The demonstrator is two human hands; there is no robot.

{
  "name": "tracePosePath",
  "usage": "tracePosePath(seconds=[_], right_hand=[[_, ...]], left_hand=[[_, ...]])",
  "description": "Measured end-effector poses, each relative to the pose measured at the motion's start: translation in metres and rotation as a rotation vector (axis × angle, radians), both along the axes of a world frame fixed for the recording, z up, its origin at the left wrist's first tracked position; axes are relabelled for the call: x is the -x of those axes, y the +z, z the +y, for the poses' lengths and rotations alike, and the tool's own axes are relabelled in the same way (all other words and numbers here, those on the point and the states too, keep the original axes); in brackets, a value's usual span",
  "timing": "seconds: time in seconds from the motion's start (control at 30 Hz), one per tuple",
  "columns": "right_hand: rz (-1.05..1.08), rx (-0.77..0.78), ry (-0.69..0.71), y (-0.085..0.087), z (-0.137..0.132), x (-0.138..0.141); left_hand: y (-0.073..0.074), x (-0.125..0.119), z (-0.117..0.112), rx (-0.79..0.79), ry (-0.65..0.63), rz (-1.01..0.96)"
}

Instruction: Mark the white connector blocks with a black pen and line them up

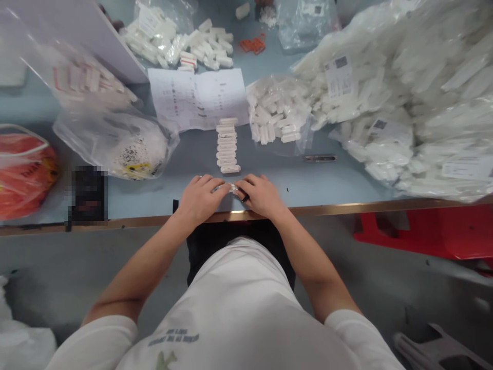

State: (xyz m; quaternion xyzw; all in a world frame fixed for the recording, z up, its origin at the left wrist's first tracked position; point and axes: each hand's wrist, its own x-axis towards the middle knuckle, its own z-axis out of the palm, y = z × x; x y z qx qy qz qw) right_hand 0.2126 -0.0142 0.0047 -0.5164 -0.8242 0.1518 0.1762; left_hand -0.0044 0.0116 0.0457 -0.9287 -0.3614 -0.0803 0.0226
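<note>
My left hand (201,197) and my right hand (260,194) rest side by side on the near edge of the grey-blue table (308,180). Their fingers are curled together around a small white plastic strip (232,187) held between them. A dark thin object pokes out under my right fingers. Just beyond the hands, a neat row of several white plastic strips (227,146) runs away from me. A printed paper sheet (198,97) lies behind that row.
An open clear bag of white parts (275,115) sits right of the row. A big heap of bagged white parts (416,97) fills the right side. Small snips (319,158) lie near it. Clear bags (115,139) and a red bag (23,169) sit left.
</note>
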Motion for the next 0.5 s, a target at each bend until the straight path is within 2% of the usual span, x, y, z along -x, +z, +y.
tracePosePath(seconds=[0.13, 0.23, 0.37, 0.5], right_hand=[[-0.001, 0.007, 0.004, -0.001, 0.0, 0.0], [-0.004, 0.006, 0.004, -0.002, 0.0, 0.0], [-0.004, 0.003, 0.004, -0.001, -0.001, 0.0], [-0.008, 0.012, 0.003, 0.001, 0.0, 0.0]], left_hand=[[0.008, 0.0, -0.005, -0.017, -0.059, 0.068], [0.009, -0.001, -0.004, 0.018, -0.063, 0.061], [0.004, 0.002, 0.001, 0.09, 0.017, -0.03], [0.002, 0.01, 0.006, 0.058, 0.152, -0.112]])
